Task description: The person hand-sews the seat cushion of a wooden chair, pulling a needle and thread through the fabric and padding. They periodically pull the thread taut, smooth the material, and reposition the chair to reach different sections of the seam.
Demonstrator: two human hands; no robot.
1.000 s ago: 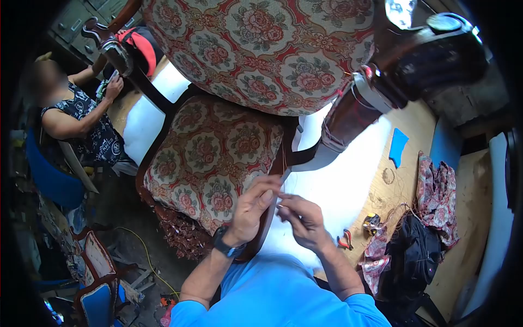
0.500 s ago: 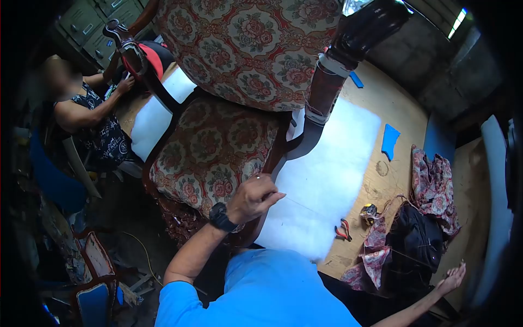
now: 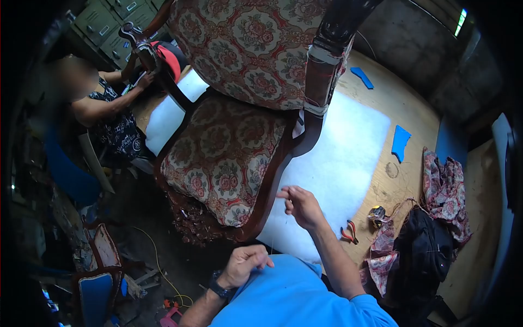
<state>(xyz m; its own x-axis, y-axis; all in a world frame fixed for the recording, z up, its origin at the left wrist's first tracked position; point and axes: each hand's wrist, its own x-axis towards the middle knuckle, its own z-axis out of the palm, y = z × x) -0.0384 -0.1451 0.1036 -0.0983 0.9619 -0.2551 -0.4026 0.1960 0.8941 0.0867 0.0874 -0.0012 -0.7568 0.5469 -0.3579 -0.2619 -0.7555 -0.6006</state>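
Note:
My left hand (image 3: 248, 265), with a dark watch on its wrist, is low in front of my blue shirt. Its thumb and fingers are pinched together on a thin thread (image 3: 272, 237) that is barely visible. Higher and to the right, my right hand (image 3: 301, 206) has its fingers bent and the index finger pointing towards the chair's edge; whatever it pinches is too small to make out. Both hands are beside a carved wooden chair (image 3: 267, 204) with a flowered fabric seat (image 3: 223, 158) and backrest (image 3: 253, 49). The chair is tilted over the table.
White padding (image 3: 338, 158) lies on the wooden table (image 3: 411, 103). Red-handled pliers (image 3: 350, 232), a tape measure (image 3: 376, 215), fabric scraps (image 3: 444, 191), a black bag (image 3: 422, 245) and blue foam pieces (image 3: 400, 143) are at right. Another person (image 3: 111, 117) sits at left. A chair frame (image 3: 98, 261) stands lower left.
My right hand has come in from the far lower right to the chair's edge. My left hand has dropped from the seat's edge to in front of my shirt. The view has shifted slightly.

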